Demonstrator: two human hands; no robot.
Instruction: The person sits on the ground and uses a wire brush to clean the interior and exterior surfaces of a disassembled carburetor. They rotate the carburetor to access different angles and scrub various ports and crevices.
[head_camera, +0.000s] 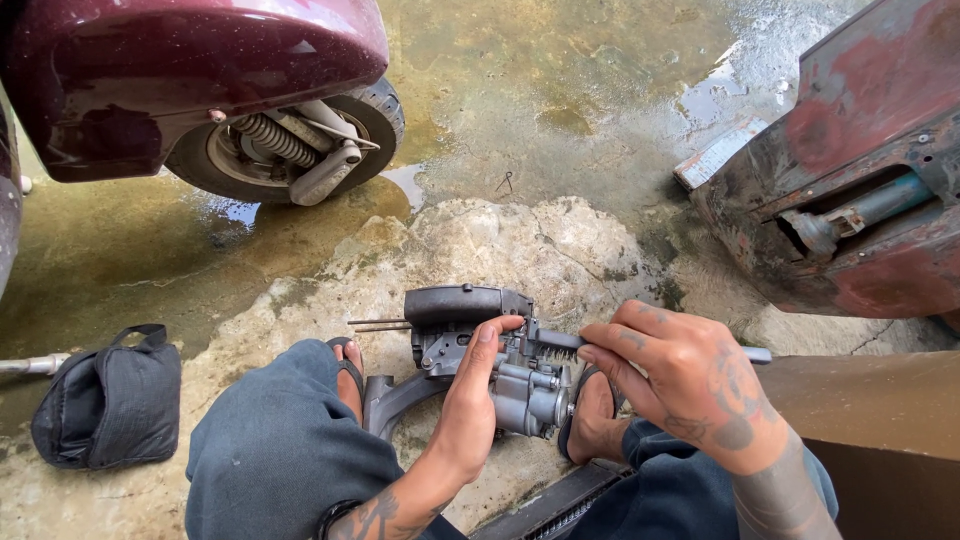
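My left hand (468, 400) grips a grey metal engine part (470, 330), a carburetor-like assembly with a dark cap on top and thin rods sticking out to the left. It is held low between my knees, above my sandalled feet. My right hand (680, 380) holds a small brush (560, 342) with a light handle, its bristles against the right side of the part.
A maroon scooter's rear wheel (290, 140) and shock spring stand at the upper left. A rusty red vehicle body (850, 190) sits at the right. A dark cloth bag (110, 405) lies at the left on wet, cracked concrete (560, 120). A brown box (880, 420) is at my right knee.
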